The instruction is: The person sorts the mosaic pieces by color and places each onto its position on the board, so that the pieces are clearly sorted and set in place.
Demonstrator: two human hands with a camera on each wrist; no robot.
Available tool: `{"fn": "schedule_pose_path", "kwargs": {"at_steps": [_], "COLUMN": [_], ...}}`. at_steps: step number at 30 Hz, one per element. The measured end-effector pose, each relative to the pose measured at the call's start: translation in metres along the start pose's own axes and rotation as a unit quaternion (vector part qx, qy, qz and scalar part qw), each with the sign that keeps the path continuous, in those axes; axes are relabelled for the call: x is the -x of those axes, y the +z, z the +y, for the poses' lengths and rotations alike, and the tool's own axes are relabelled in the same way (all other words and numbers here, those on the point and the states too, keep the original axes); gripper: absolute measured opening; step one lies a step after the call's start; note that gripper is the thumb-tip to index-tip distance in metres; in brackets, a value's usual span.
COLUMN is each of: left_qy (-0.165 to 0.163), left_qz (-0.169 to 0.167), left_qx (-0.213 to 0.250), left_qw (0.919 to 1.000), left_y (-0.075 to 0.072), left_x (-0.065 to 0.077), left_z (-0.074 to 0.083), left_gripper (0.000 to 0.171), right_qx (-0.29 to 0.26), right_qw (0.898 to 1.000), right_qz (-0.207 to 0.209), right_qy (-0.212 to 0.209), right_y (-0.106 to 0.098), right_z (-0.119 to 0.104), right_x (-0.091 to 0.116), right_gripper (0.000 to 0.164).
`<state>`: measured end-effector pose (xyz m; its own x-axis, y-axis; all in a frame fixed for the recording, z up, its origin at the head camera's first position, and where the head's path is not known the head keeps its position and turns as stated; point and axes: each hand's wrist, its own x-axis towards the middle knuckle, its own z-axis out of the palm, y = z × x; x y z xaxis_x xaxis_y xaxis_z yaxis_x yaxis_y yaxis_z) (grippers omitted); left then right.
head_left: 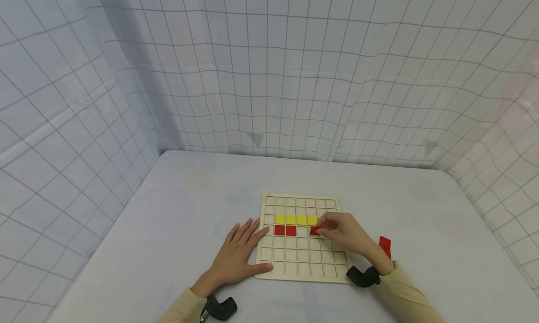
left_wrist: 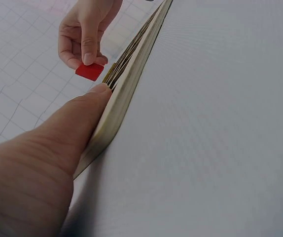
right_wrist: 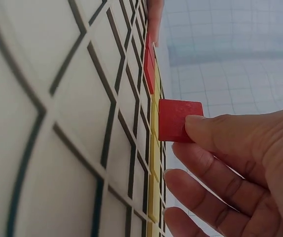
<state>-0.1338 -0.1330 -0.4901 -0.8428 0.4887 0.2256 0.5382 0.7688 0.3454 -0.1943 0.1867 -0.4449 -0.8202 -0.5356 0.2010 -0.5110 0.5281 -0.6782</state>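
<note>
A wooden grid board [head_left: 303,270] lies on the table, with a row of yellow square tiles [head_left: 291,220]. Below that row, two red tiles [head_left: 285,230] sit side by side in cells at its left. My right hand [head_left: 343,231] pinches another red tile [right_wrist: 173,120] between thumb and fingers; in the right wrist view it is held just above the board. Spread flat, my left hand [head_left: 237,260] rests at the board's left edge, its thumb [left_wrist: 82,111] and a fingertip touching the rim. The right hand partly hides the end of the yellow row.
More red tiles [head_left: 385,242] lie on the table to the right of the board, partly behind the right wrist. Both wrists wear black devices [head_left: 363,276]. White grid-patterned curtains [head_left: 269,79] stand behind the table and along its sides.
</note>
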Motion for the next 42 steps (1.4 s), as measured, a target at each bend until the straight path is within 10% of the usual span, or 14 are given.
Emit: {"fn": "schedule_pose_path", "kwargs": {"at_steps": [42], "left_qy": [0.007], "left_qz": [0.016], "left_qx": [-0.002], "left_qw": [0.9998], "left_y": [0.002], "left_x": [-0.001], "left_z": [-0.001], "left_gripper": [0.086], "right_qx": [0.115], "right_qw": [0.993], "right_qz": [0.031], "right_qy": [0.026], "right_y": [0.028], "right_z": [-0.012], "right_x": [-0.022], "right_gripper": [0.006]}}
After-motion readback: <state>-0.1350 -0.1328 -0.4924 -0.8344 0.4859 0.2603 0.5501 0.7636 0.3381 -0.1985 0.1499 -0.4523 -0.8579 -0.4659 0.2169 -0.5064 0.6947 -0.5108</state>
